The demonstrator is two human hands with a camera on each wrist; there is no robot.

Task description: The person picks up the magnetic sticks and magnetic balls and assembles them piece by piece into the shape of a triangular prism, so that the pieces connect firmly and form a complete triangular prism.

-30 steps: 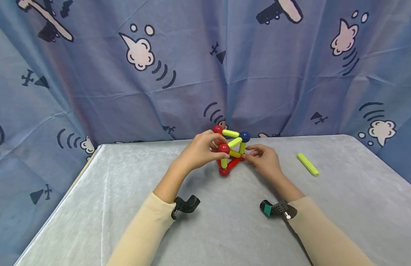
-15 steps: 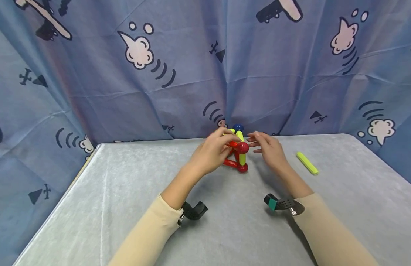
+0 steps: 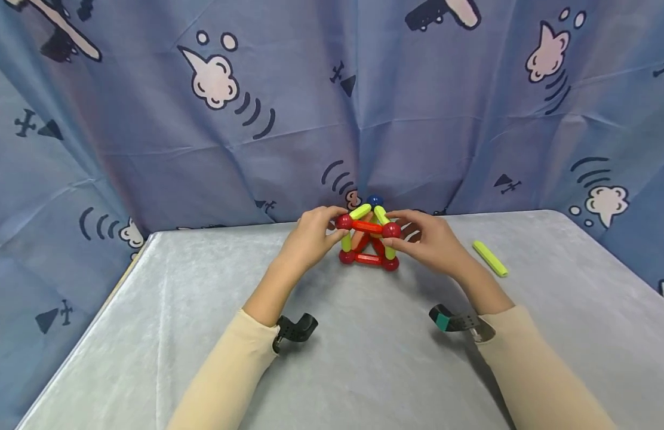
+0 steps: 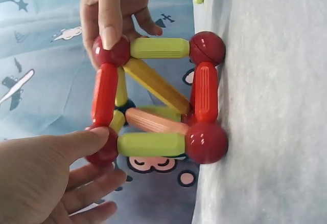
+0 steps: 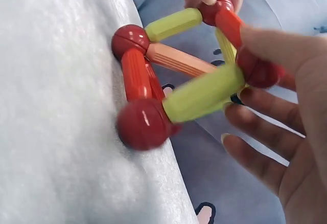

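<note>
A magnetic ball-and-rod frame (image 3: 368, 259) stands at the back of the table, with red balls at its front corners and a blue ball (image 3: 375, 201) at the top rear. My left hand (image 3: 306, 239) pinches the upper left red ball (image 4: 102, 146). On the other side, my right hand (image 3: 433, 243) pinches the upper right red ball (image 5: 259, 69). A red rod (image 4: 104, 95) joins these two balls. Yellow-green rods (image 4: 152, 144) run down to the lower balls, and an orange rod (image 4: 156, 120) and a yellow rod (image 4: 157, 85) slant inside.
A loose yellow-green rod (image 3: 490, 258) lies on the grey cloth-covered table (image 3: 364, 358), right of my right hand. A blue patterned curtain (image 3: 300, 119) hangs close behind the table's back edge.
The frame has turned so its front red rods face me, and the blue ball has swung to the rear. My right hand came off the frame, then took the upper right ball.
</note>
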